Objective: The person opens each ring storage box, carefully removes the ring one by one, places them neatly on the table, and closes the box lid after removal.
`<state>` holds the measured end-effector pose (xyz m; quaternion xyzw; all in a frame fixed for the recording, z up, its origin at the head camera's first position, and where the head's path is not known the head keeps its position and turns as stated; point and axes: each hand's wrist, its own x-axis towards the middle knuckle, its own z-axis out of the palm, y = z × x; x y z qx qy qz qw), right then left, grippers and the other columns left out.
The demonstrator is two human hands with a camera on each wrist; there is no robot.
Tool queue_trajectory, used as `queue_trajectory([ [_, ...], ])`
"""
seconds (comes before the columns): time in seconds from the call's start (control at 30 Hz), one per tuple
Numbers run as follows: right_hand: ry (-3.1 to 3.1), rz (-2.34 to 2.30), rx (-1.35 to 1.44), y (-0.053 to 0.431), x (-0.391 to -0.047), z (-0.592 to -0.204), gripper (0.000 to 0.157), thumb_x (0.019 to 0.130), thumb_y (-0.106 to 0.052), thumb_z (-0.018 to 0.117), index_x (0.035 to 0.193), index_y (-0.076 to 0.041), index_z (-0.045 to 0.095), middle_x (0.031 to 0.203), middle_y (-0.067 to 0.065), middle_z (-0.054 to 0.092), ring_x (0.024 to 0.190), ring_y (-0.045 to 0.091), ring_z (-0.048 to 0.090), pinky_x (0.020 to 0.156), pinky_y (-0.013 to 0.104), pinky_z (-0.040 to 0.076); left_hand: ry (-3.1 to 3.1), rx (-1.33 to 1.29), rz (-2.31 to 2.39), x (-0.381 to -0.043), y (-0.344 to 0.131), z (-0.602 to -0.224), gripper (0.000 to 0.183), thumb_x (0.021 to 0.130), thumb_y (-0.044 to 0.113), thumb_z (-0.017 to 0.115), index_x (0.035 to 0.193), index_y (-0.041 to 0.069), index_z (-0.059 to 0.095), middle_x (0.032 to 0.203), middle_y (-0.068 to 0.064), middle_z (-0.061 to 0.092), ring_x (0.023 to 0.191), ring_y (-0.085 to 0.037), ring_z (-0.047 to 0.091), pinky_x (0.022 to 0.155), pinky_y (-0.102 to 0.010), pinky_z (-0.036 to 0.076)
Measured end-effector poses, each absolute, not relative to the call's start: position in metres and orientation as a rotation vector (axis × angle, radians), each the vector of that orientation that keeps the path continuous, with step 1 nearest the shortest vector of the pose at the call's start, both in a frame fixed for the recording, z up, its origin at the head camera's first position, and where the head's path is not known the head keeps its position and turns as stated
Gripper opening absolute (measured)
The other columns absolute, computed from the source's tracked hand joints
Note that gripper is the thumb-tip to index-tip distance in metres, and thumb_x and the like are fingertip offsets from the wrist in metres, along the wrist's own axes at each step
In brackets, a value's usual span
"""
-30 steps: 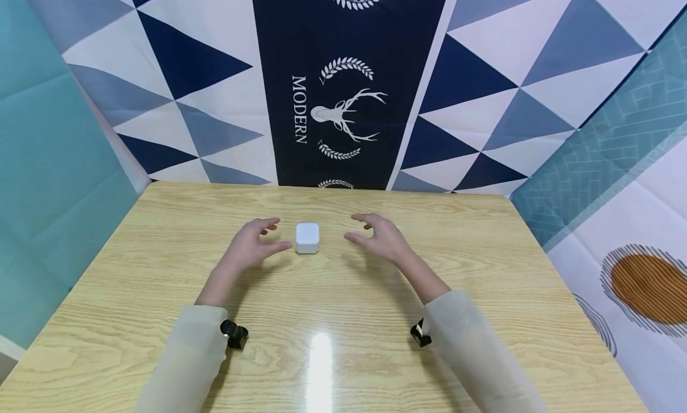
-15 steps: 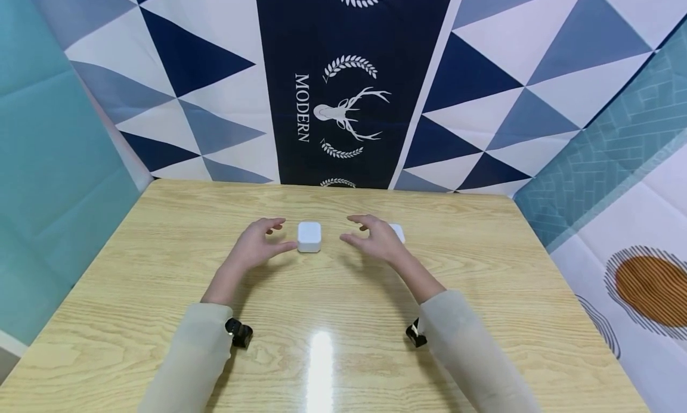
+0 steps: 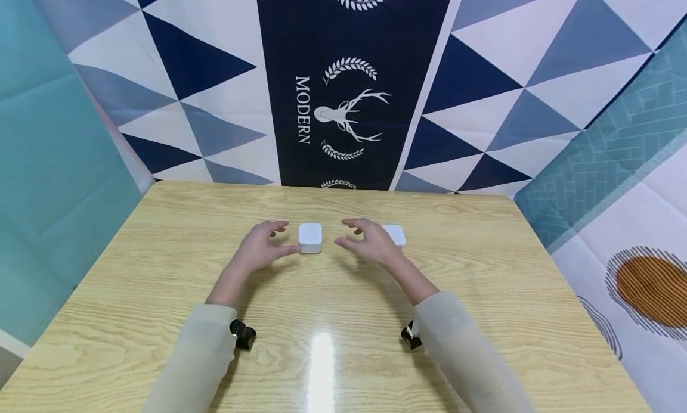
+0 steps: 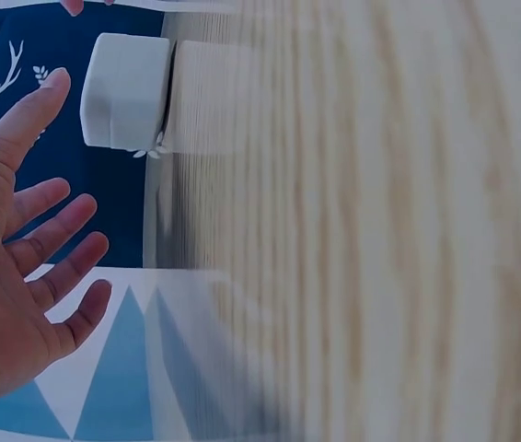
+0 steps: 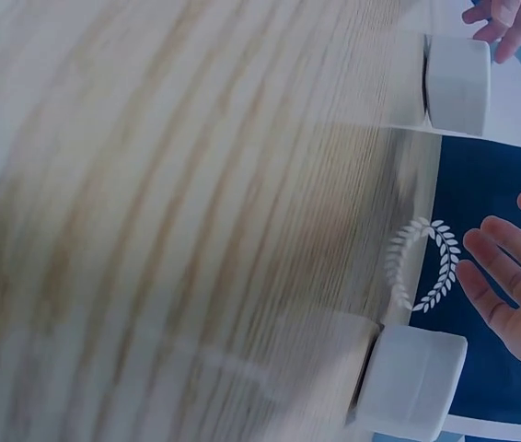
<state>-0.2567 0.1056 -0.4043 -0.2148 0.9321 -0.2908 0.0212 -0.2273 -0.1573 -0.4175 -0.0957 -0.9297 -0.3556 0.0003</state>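
Two small white boxes with rounded corners stand on the table. The left white box lies between the hands, and the right white box is partly hidden behind the right hand. My left hand is held with fingers apart and bent a little, its thumb tip right at the left box's lower edge in the head view. My right hand faces it with thumb and fingers spread, apart from the left box. In the right wrist view, both the left box and the right box show. Neither hand grips anything.
The wooden table ends at a back wall cloth with triangles and a dark deer panel. A teal cloth hangs at the left side. Black wrist devices sit at the sleeve cuffs.
My hands have drifted closer together: the left has moved slightly right toward the left box, the right slightly left. More of the right box now shows behind the right hand.
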Motion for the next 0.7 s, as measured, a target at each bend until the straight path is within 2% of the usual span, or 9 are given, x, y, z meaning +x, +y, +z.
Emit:
queue_trajectory([
  [0.43,2.884,-0.902,-0.660,0.0974,-0.2523,-0.4098,0.057,0.076,-0.051,0.059,0.123,-0.019,0.053,0.122,0.000,0.056,0.099,0.020,0.057,0.080,0.036,0.045,-2.958,-0.273,-1.082,-0.2242,-0.1524,-0.4239,0.075,0.067,0.053,0.068,0.126,0.011,0.048,0.116,-0.009,0.057,0.108,-0.029,0.049,0.087,-0.043,0.040],
  [0.7,2.881,-0.912,-0.704,0.0968,-0.2533,-0.4077,0.058,0.076,-0.050,0.060,0.123,-0.016,0.053,0.120,0.003,0.056,0.099,0.021,0.057,0.079,0.037,0.045,-2.940,-0.276,-1.065,-0.2261,-0.1466,-0.4194,0.075,0.066,0.052,0.069,0.125,0.011,0.049,0.114,-0.010,0.058,0.107,-0.028,0.049,0.086,-0.043,0.040],
])
